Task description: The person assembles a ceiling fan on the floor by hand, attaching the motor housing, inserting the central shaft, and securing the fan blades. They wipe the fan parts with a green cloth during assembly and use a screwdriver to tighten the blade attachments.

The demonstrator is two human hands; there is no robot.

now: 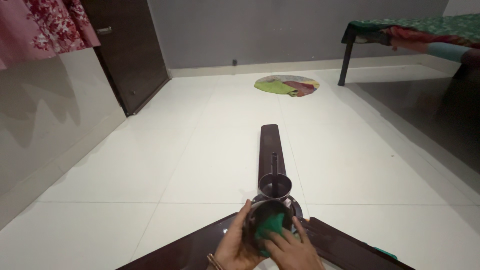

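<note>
White tiled floor (210, 150) | my left hand (235, 245) grip wraps the dark cup (265, 212) of the ceiling fan (272, 155) | my right hand (292, 250) grip, fingers flat, presses green cloth (270, 227) inside that cup

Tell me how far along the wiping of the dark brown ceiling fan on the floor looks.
Done: nothing can be confirmed; the far blade just looks glossy. In hand: the left hand steadies a dark round metal cup at the dark brown ceiling fan's hub, while the right hand presses a green cloth into it. Left: the two near blades and the downrod appear untouched by the cloth now.
</note>
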